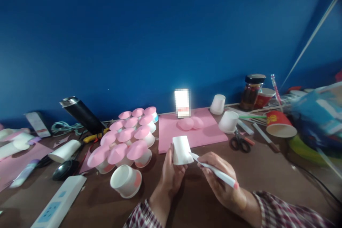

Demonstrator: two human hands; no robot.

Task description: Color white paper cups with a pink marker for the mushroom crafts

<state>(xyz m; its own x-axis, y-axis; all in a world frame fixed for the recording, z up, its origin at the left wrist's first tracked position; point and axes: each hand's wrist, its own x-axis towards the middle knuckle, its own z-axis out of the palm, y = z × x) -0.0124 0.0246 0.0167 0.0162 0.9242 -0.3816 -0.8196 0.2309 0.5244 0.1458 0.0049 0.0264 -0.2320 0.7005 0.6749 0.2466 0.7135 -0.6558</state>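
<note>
My left hand (169,174) is closed around a small white paper cup (181,149), its wider end facing down. In my right hand (220,188) is a white marker (222,175) with a red end, gripped like a pen. The marker's tip is at the lower right side of the cup; whether it touches is hard to tell. Beyond the cup lies a pink paper sheet (168,133) bearing pink paper discs (186,124). To the left stand several cups topped with shallow pink paper cones (137,149). One uncovered cup (125,181) sits nearer me.
Two white cups (228,122) stand right of the pink sheet, with black scissors (239,143) close by. Farther right are a red paper cup (279,124) and a dark-lidded jar (251,91). Leftward lie a black flask (82,115) and a power strip (60,203). A blue wall (171,35) closes the back.
</note>
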